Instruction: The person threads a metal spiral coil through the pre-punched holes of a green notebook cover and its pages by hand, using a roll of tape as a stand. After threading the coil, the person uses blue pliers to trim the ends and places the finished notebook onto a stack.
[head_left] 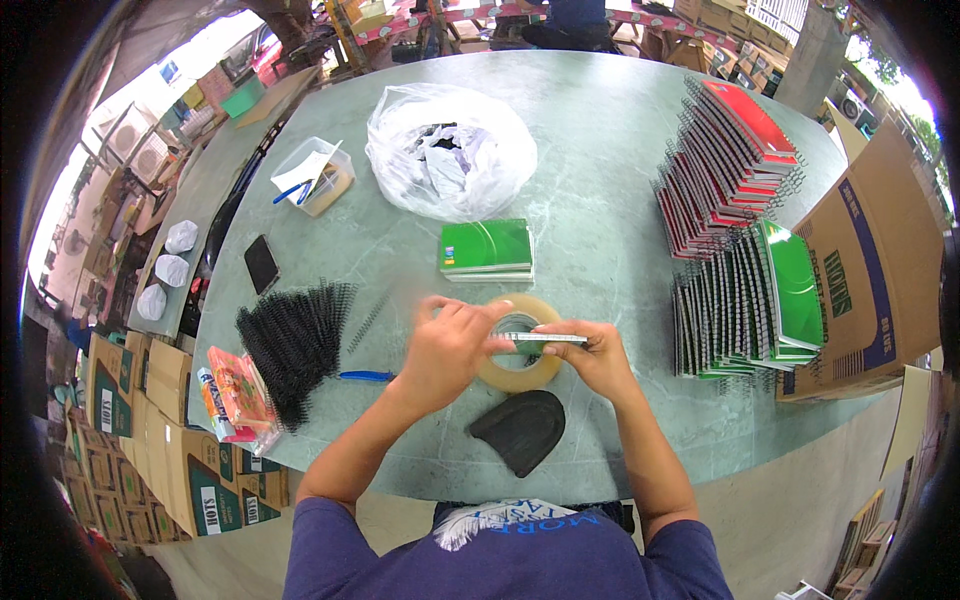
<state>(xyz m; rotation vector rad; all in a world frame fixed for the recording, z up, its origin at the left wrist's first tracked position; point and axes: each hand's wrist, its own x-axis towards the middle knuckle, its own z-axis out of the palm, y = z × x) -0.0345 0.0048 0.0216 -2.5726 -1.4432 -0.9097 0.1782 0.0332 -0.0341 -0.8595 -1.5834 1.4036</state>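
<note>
Above the middle of the table, a thin notebook (545, 338) is held edge-on, its pale page edges showing. My right hand (592, 355) pinches its right end between thumb and fingers. My left hand (447, 345) is curled at the other end, its thumb against the notebook; slight blur hides part of the fingers. Beneath the notebook lies a wide roll of clear tape (520, 378). Closer to me rests a dark, rounded pad (520, 430). Beyond my hands is a short stack of green notebooks (487, 248). A loose black spiral coil (369, 322) lies left of my left hand.
Many black coils (295, 340) are heaped at left beside colourful packets (238, 393), a blue pen (367, 376) and a phone (262, 264). Farther back are a plastic tub (325, 185) and white bag (450, 150). Red (750, 120) and green coil-bound notebooks (795, 285) stand right, beside a carton (870, 270).
</note>
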